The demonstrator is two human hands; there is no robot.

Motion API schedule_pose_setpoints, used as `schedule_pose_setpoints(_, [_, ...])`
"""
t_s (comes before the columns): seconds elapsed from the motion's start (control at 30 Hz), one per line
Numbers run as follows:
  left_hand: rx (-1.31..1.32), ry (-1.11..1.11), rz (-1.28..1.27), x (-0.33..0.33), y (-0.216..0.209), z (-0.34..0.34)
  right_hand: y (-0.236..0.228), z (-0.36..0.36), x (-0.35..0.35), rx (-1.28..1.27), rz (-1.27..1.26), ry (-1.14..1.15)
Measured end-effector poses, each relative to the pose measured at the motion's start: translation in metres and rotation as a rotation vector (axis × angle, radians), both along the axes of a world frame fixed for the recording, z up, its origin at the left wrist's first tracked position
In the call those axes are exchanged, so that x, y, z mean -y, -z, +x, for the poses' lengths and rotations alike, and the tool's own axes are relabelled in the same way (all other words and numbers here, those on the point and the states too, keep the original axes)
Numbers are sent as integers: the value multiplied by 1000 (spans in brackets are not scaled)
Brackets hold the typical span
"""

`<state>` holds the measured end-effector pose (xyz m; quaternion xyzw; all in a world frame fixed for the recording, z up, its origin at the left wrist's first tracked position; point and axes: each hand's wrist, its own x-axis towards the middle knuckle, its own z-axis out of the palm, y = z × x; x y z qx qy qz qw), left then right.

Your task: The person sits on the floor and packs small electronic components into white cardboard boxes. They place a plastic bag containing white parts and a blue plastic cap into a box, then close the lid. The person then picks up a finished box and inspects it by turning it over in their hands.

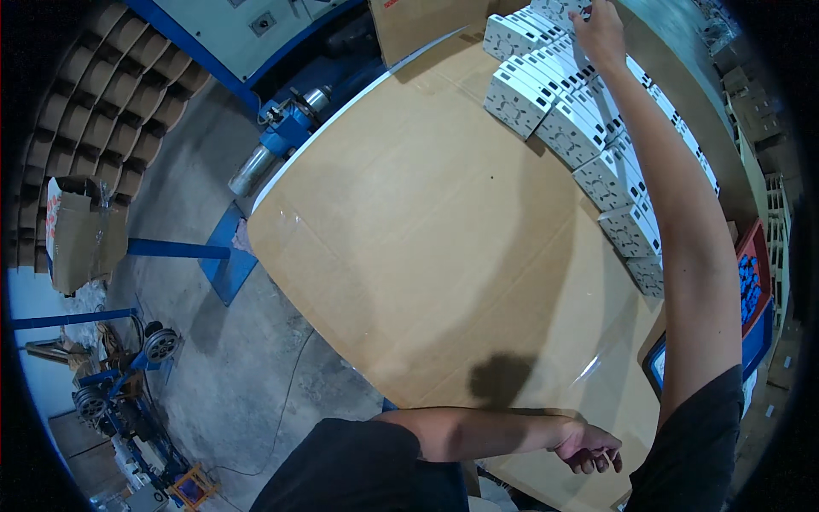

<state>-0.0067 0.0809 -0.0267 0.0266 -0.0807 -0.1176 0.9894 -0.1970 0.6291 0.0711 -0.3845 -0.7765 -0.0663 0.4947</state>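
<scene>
My right hand (pixel 600 32) reaches far across a cardboard-covered table (pixel 426 230) to the top of a row of white plastic boxes (pixel 589 119) with round knock-out marks. Its fingers rest on a box at the far end; whether they grip it is unclear. The boxes lie in stacked rows along the table's right side, running toward me. My left hand (pixel 589 445) hangs low at the table's near edge, fingers loosely curled, holding nothing.
A red crate with blue parts (pixel 751 286) stands at the right. A blue machine frame with a metal cylinder (pixel 281 136) sits beyond the table's left edge. Brown cardboard tubes (pixel 111 102) are stacked far left, with an open carton (pixel 81 230) and wire reels (pixel 158 344) on the concrete floor.
</scene>
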Motion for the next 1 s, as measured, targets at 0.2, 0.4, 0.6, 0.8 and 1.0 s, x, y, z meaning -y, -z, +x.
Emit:
schedule_pose_setpoints(0.2, [-56,-6,55,-3,-6,-2,-5,-5,1,34,-38,-9])
schedule_pose_setpoints(0.4, [-70,-7,33,-1,-7,-5,-1,-4,-13,55,-26,19])
schedule_pose_setpoints(0.6, [8,-30,9,5,5,0,-21,-3,53,-83,-299,67])
schedule_pose_setpoints(0.8, [121,-100,60,-1,-5,-18,-19,83,244,-108,-290,-103])
schedule_pose_setpoints(1.0, [72,87,209,9,-5,1,4,288,508,-319,-589,308])
